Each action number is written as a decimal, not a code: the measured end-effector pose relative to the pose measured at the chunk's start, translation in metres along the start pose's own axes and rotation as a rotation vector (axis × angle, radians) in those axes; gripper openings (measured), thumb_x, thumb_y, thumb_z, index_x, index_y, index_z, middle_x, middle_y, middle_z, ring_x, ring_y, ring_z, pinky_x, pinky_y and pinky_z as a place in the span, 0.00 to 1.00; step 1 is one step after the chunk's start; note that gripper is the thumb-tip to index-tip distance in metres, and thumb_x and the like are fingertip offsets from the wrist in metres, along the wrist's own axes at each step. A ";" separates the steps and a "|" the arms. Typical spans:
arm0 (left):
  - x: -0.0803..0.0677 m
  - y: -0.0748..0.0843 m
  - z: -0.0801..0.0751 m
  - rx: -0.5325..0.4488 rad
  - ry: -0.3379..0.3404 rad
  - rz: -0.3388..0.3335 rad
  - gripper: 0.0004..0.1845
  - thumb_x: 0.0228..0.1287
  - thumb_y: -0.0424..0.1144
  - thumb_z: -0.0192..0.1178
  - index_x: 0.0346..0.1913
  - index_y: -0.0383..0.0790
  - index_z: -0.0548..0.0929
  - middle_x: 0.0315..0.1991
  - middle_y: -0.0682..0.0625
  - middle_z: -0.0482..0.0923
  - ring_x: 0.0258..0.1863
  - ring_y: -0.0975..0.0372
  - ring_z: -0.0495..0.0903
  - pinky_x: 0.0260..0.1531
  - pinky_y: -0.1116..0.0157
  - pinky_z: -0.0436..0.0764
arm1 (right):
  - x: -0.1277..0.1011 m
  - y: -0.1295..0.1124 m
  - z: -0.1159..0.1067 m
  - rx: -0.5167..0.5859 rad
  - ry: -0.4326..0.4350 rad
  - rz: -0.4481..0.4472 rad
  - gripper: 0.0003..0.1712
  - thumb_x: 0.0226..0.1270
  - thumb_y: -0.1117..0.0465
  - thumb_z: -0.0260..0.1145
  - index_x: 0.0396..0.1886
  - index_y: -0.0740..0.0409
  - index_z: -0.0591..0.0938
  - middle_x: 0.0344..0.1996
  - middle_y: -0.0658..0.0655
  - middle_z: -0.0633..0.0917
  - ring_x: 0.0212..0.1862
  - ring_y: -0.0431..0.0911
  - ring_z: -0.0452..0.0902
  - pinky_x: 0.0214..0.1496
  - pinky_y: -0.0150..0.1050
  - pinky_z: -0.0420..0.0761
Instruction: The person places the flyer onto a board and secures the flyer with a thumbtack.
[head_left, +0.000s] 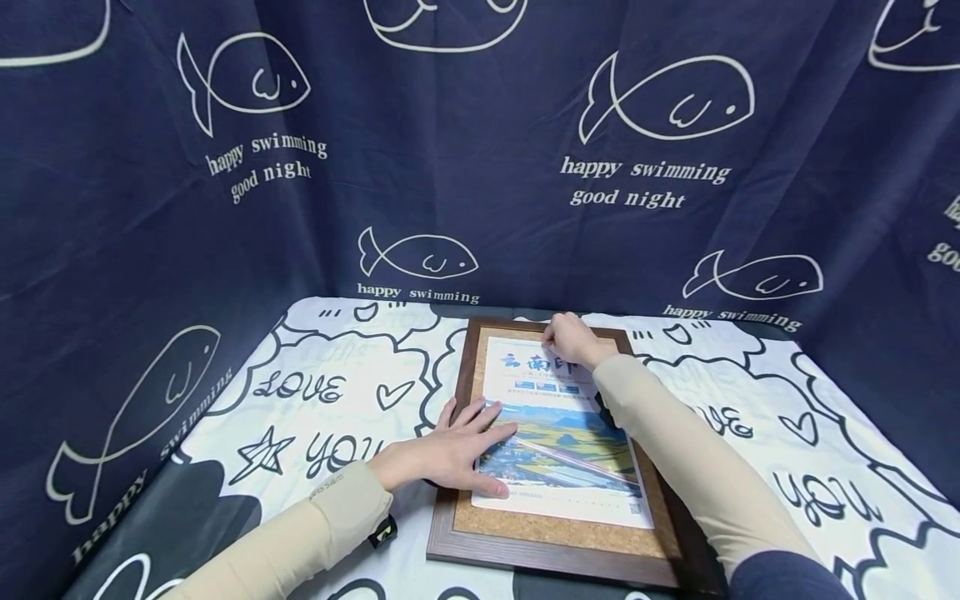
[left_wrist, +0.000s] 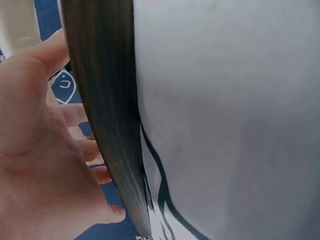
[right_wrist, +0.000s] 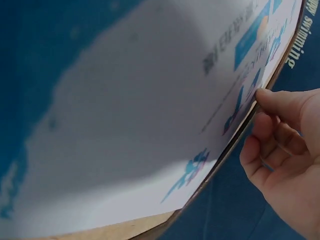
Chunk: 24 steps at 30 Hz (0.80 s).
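A paper poster (head_left: 566,450) with blue lettering and a painted landscape lies on a cork board (head_left: 566,536) in a dark brown wooden frame (head_left: 517,543). My left hand (head_left: 459,454) has its fingers spread over the poster's left edge, wrist across the frame's left side. In the left wrist view that hand (left_wrist: 40,150) shows its palm beside the dark frame side (left_wrist: 102,90). At the poster's top edge, my right hand (head_left: 572,340) has its fingers curled. In the right wrist view, the thumb tip meets the paper's edge, index finger bent close below; anything small between them is hidden.
The board lies on a white tablecloth (head_left: 337,417) with black doodles and lettering. Dark blue curtains (head_left: 480,167) printed with fish hang behind the table and at both sides. The right forearm crosses the frame's right side.
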<state>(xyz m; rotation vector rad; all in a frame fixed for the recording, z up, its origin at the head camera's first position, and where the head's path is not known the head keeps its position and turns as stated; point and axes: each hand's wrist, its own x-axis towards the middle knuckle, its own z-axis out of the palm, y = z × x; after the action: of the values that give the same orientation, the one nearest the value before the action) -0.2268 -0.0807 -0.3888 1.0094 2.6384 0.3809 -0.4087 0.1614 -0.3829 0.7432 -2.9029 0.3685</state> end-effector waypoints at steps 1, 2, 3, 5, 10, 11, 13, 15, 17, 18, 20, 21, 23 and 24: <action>0.000 0.000 0.000 0.002 0.001 0.000 0.45 0.60 0.66 0.57 0.76 0.53 0.54 0.79 0.45 0.39 0.79 0.50 0.35 0.71 0.38 0.33 | 0.000 0.000 -0.001 -0.011 -0.012 -0.005 0.14 0.62 0.74 0.60 0.23 0.61 0.88 0.23 0.57 0.86 0.23 0.43 0.69 0.31 0.36 0.70; 0.001 0.000 0.001 0.004 0.001 -0.002 0.45 0.60 0.66 0.57 0.76 0.53 0.54 0.79 0.45 0.39 0.79 0.50 0.35 0.71 0.38 0.33 | 0.000 -0.001 -0.001 -0.021 -0.022 -0.009 0.14 0.61 0.74 0.60 0.22 0.61 0.87 0.23 0.57 0.85 0.22 0.43 0.68 0.31 0.35 0.68; 0.001 0.000 0.001 0.006 0.001 -0.001 0.45 0.60 0.66 0.57 0.76 0.53 0.54 0.79 0.45 0.40 0.79 0.50 0.35 0.71 0.38 0.33 | -0.001 -0.001 -0.002 -0.031 -0.035 -0.011 0.14 0.61 0.73 0.60 0.22 0.60 0.88 0.22 0.56 0.85 0.22 0.43 0.68 0.31 0.35 0.68; 0.003 -0.001 0.002 0.010 -0.001 0.000 0.46 0.60 0.67 0.57 0.76 0.53 0.54 0.79 0.45 0.39 0.79 0.51 0.35 0.71 0.38 0.33 | -0.002 -0.002 -0.005 -0.050 -0.068 -0.006 0.14 0.62 0.73 0.60 0.24 0.60 0.88 0.25 0.57 0.87 0.24 0.43 0.72 0.32 0.35 0.72; 0.006 -0.004 0.002 0.024 0.020 0.001 0.46 0.59 0.68 0.57 0.76 0.53 0.56 0.79 0.44 0.39 0.79 0.51 0.34 0.72 0.39 0.34 | -0.009 -0.005 -0.011 -0.039 -0.066 -0.035 0.13 0.62 0.72 0.59 0.39 0.63 0.89 0.38 0.61 0.89 0.35 0.48 0.85 0.40 0.42 0.83; 0.007 -0.005 0.002 0.026 0.026 0.002 0.46 0.58 0.68 0.57 0.75 0.53 0.57 0.79 0.43 0.39 0.79 0.51 0.34 0.72 0.39 0.34 | -0.011 -0.006 -0.013 -0.028 -0.049 -0.050 0.13 0.62 0.72 0.59 0.40 0.64 0.88 0.39 0.62 0.89 0.35 0.48 0.85 0.40 0.42 0.83; 0.008 -0.006 0.000 0.025 0.033 0.005 0.46 0.58 0.68 0.58 0.75 0.53 0.58 0.79 0.43 0.39 0.79 0.51 0.33 0.72 0.39 0.34 | -0.016 -0.009 -0.016 -0.008 -0.004 -0.085 0.13 0.64 0.72 0.58 0.40 0.65 0.88 0.37 0.62 0.89 0.32 0.47 0.82 0.38 0.42 0.81; 0.010 -0.008 -0.001 0.025 0.040 0.011 0.45 0.58 0.68 0.57 0.75 0.53 0.59 0.79 0.42 0.38 0.79 0.51 0.32 0.71 0.38 0.34 | -0.022 -0.014 -0.021 0.001 0.041 -0.127 0.13 0.65 0.72 0.57 0.40 0.65 0.87 0.34 0.61 0.88 0.28 0.45 0.77 0.34 0.40 0.77; 0.011 -0.011 -0.003 0.017 0.064 0.012 0.44 0.59 0.68 0.56 0.74 0.52 0.60 0.79 0.41 0.37 0.79 0.50 0.33 0.71 0.38 0.34 | -0.030 -0.020 -0.027 0.004 0.089 -0.168 0.12 0.66 0.70 0.57 0.41 0.64 0.86 0.32 0.59 0.87 0.26 0.43 0.73 0.32 0.38 0.73; 0.011 -0.014 -0.004 0.020 0.090 0.006 0.43 0.61 0.68 0.54 0.74 0.51 0.60 0.79 0.41 0.37 0.79 0.50 0.33 0.71 0.38 0.33 | -0.033 -0.024 -0.031 0.005 0.119 -0.191 0.12 0.67 0.70 0.57 0.42 0.64 0.86 0.31 0.58 0.86 0.26 0.43 0.72 0.32 0.39 0.72; 0.013 -0.019 -0.009 0.029 0.176 -0.013 0.40 0.66 0.66 0.48 0.76 0.52 0.56 0.79 0.42 0.36 0.78 0.50 0.33 0.71 0.38 0.33 | -0.041 -0.031 -0.041 0.002 0.202 -0.246 0.11 0.68 0.68 0.59 0.44 0.63 0.86 0.32 0.58 0.86 0.27 0.44 0.74 0.33 0.39 0.74; 0.014 -0.023 -0.013 0.039 0.232 -0.023 0.38 0.69 0.65 0.45 0.76 0.52 0.54 0.79 0.43 0.36 0.79 0.50 0.33 0.71 0.38 0.33 | -0.044 -0.033 -0.047 -0.002 0.256 -0.276 0.11 0.68 0.67 0.60 0.45 0.63 0.86 0.33 0.57 0.87 0.29 0.45 0.76 0.34 0.40 0.76; 0.014 -0.029 -0.024 0.050 0.355 -0.046 0.36 0.73 0.62 0.39 0.77 0.53 0.48 0.79 0.45 0.35 0.79 0.52 0.32 0.71 0.37 0.34 | -0.050 -0.037 -0.058 -0.018 0.375 -0.340 0.12 0.67 0.65 0.63 0.48 0.62 0.85 0.36 0.58 0.87 0.34 0.48 0.80 0.38 0.44 0.79; 0.013 -0.033 -0.029 0.073 0.414 -0.063 0.34 0.74 0.61 0.37 0.78 0.55 0.45 0.79 0.46 0.34 0.79 0.53 0.32 0.71 0.37 0.34 | -0.054 -0.038 -0.065 -0.031 0.431 -0.369 0.14 0.66 0.64 0.64 0.49 0.62 0.84 0.38 0.59 0.88 0.37 0.50 0.81 0.40 0.45 0.80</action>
<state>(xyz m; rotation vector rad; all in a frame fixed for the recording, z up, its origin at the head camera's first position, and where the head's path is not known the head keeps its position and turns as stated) -0.2668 -0.0995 -0.3753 0.9511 3.0630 0.5327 -0.3400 0.1711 -0.3224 1.0242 -2.3097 0.3833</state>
